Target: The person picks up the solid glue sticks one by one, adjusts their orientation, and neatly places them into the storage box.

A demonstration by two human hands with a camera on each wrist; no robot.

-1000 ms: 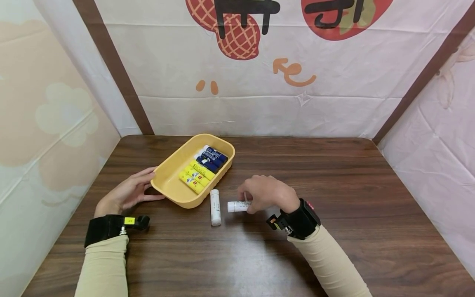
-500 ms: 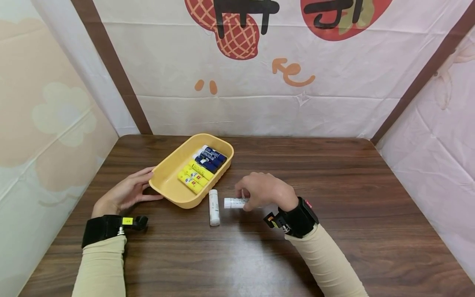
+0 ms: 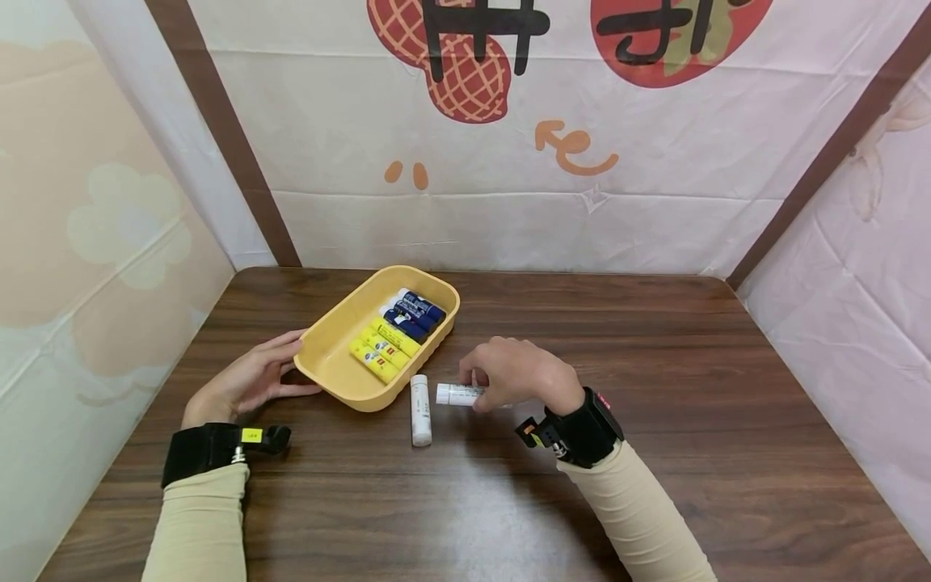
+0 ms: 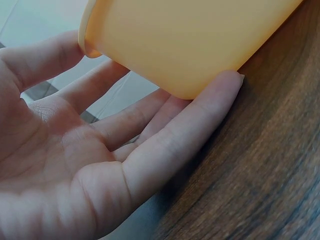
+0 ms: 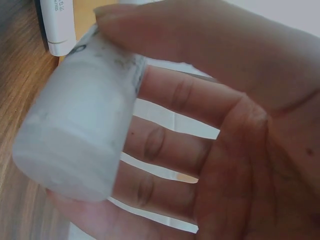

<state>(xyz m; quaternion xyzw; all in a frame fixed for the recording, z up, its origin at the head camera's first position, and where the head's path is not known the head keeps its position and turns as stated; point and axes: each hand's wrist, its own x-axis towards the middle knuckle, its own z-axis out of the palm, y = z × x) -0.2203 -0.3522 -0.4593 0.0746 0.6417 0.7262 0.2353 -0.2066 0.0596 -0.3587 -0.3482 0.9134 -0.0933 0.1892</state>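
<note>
My right hand (image 3: 515, 373) pinches a white glue stick (image 3: 458, 394) between thumb and fingers, low over the table. In the right wrist view this glue stick (image 5: 80, 120) is large and tilted, its translucent end nearest the camera. A second white glue stick (image 3: 420, 411) lies just left of it, pointing away from me. My left hand (image 3: 250, 378) touches the near-left end of a yellow plastic tray (image 3: 330, 370). In the left wrist view its fingers are spread and fairly straight, with the thumb (image 4: 200, 117) along the tray's lower edge.
Inside the tray, yellow glue sticks (image 3: 384, 349) and dark blue glue sticks (image 3: 414, 314) lie side by side toward the far right side. The brown wooden table (image 3: 655, 364) ends at a printed cloth wall (image 3: 509, 218), with cloth walls on both sides.
My right hand has shifted a little to the left with the white glue stick, closer to the one lying down. My left hand and the tray stay put.
</note>
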